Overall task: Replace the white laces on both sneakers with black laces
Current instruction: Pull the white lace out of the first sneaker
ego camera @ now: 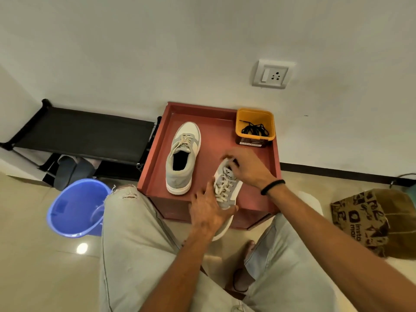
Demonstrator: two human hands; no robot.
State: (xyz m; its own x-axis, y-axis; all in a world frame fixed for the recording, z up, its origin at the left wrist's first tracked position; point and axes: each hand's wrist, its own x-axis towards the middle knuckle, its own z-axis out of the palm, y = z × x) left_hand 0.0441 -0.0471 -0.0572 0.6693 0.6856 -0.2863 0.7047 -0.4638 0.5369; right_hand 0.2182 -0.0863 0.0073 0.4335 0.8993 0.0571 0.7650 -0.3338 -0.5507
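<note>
Held sneaker (226,194), toe toward camera

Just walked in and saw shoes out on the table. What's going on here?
A seated person is working on a grey-and-white sneaker at the near edge of the red tray-top table. The left hand steadies its toe, the right hand is at its tongue. Both sneakers have white laces in; black laces lie in the yellow tub.
</note>
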